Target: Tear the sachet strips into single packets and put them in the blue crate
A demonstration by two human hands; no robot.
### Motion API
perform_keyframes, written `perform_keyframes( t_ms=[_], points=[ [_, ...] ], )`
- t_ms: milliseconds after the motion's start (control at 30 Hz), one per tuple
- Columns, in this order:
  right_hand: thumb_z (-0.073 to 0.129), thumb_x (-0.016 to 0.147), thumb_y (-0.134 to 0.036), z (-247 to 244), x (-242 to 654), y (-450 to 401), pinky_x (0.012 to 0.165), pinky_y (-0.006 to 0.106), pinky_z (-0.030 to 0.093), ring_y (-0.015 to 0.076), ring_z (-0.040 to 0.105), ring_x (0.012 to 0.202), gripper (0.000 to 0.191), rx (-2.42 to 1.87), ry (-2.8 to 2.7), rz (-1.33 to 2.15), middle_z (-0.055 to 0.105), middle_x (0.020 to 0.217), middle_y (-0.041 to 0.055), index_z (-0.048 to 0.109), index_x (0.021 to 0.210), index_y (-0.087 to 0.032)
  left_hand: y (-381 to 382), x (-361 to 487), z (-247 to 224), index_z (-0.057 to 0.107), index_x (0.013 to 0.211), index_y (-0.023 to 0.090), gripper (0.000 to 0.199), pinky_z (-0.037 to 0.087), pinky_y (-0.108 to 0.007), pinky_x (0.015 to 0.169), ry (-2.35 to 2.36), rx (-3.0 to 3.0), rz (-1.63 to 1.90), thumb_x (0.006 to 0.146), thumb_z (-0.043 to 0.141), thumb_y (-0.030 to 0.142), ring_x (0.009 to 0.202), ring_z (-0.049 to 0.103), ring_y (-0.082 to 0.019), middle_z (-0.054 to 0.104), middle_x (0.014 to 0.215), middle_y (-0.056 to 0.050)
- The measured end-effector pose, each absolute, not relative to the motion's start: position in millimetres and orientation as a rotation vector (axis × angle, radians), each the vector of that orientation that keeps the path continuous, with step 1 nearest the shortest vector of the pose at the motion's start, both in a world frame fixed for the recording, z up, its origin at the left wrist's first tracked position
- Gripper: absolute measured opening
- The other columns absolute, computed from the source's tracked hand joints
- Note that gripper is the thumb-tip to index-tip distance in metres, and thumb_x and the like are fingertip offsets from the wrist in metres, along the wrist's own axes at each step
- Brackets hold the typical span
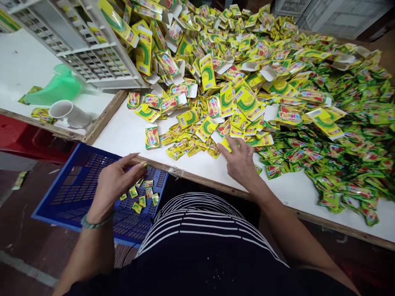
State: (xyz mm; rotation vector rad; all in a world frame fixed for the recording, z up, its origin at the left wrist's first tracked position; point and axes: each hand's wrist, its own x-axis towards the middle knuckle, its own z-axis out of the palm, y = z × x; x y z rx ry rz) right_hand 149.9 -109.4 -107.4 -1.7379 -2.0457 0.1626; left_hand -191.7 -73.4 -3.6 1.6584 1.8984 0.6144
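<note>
Partly legible "TU" on yellow-green box [289,114]

A head-worn camera looked forward and down, from near, over left hand [113,183], right hand [241,164] and white tabletop [286,190]

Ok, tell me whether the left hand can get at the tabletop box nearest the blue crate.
Likely yes: the left hand is by the table's wooden edge, and the box lies just beyond it on the white tabletop, with nothing visible blocking the way.
</note>
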Motion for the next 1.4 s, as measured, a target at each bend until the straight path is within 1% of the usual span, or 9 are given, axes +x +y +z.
perform_keyframes(
  t_ms=[167,300,433,767,867,1000,1100,1267,1400],
  points=[
    [0.048,0.09,-0.014,-121.9,170.4,-98.2,0.1,0.058,0.039,0.0339,0.051,0.121,0.033,-1.727,-1.945,-0.059,0.062,0.133,0.011,0.069,0.114,-0.024,-72.2,-162.7,-20.3,0.072,0.108,0.02,0.047,0.052,-0.032,0.077,1.874,1.651,0.777,0.075,0.07,0.053,0.087,0.066,-0.021,0.073,0.102,-0.008],
    [0.05,0.089,-0.015,-113.1,136.8,-114.9,0.094,0.049,0.05,0.0271,0.06,0.109,0.038,-1.389,-1.868,0.04,0.067,0.118,0.01,0.066,0.12,-0.028,-69.7,-106.9,-49.1,0.071,0.095,0.014,0.055,0.055,-0.028,0.066,1.37,1.023,0.754,0.07,0.072,0.063,0.069,0.068,-0.017,0.073,0.08,-0.009],
    [0.044,0.089,-0.008,-112.2,102.6,-133.1,0.093,0.041,0.055,0.0223,0.061,0.113,0.048,-1.061,-1.973,0.244,0.065,0.122,0.0099,0.059,0.129,-0.028,-64.8,-80.5,-68.6,0.069,0.083,0.013,0.048,0.055,-0.027,0.061,1.057,0.674,0.635,0.057,0.087,0.048,0.061,0.067,-0.016,0.073,0.074,-0.007],
    [0.052,0.089,-0.018,-146.4,120.2,-52.8,0.094,0.045,0.048,0.0294,0.06,0.111,0.031,-1.55,-2.055,0.381,0.069,0.121,0.0133,0.068,0.114,-0.017,-61.5,-84.6,-75.2,0.055,0.105,0.018,0.067,0.054,-0.028,0.065,1.232,0.828,0.806,0.051,0.09,0.036,0.065,0.069,-0.017,0.074,0.079,-0.001],
    [0.045,0.094,-0.021,-150.8,119.9,-50.4,0.093,0.041,0.047,0.0264,0.062,0.106,0.031,-1.598,-1.938,0.39,0.071,0.113,0.0126,0.069,0.114,-0.017,-58.7,-79.9,-74.7,0.055,0.107,0.017,0.062,0.05,-0.022,0.057,1.242,0.76,0.864,0.056,0.088,0.032,0.062,0.066,-0.014,0.072,0.079,0.0],
    [0.056,0.087,-0.022,-150.2,113.3,-54.1,0.099,0.046,0.045,0.0314,0.053,0.122,0.048,-1.623,-2.01,0.409,0.06,0.135,0.0149,0.057,0.134,-0.014,-52.5,-72.9,-72.7,0.06,0.1,0.015,0.04,0.04,-0.017,0.043,1.084,0.518,0.824,0.069,0.08,0.031,0.048,0.054,-0.007,0.067,0.072,0.001],
    [0.057,0.086,-0.02,-149.1,110.3,-51.3,0.098,0.045,0.045,0.0304,0.057,0.115,0.041,-1.645,-1.988,0.461,0.066,0.126,0.0125,0.063,0.126,-0.017,-51.3,-71.6,-69.8,0.06,0.09,0.013,0.036,0.033,-0.016,0.04,0.904,0.376,0.735,0.071,0.077,0.038,0.044,0.048,-0.006,0.066,0.071,-0.002],
    [0.055,0.086,-0.027,-149.9,117.3,-53.4,0.089,0.043,0.051,0.0263,0.065,0.095,0.021,-1.558,-1.685,0.554,0.074,0.098,0.0084,0.072,0.097,-0.022,-56.6,-78.4,-69.4,0.061,0.091,0.014,0.035,0.039,-0.017,0.045,0.811,0.367,0.732,0.062,0.077,0.025,0.048,0.052,-0.007,0.069,0.075,-0.003],
    [0.055,0.086,-0.036,-149.5,125.3,-63.8,0.075,0.037,0.055,0.0202,0.065,0.078,0.02,-1.497,-1.27,0.758,0.07,0.088,0.0046,0.066,0.095,-0.022,-55.6,-82.8,-78.1,0.065,0.092,0.008,0.028,0.053,-0.023,0.058,0.867,0.373,0.685,0.068,0.062,0.023,0.065,0.067,-0.015,0.072,0.082,-0.01]
  ],
)
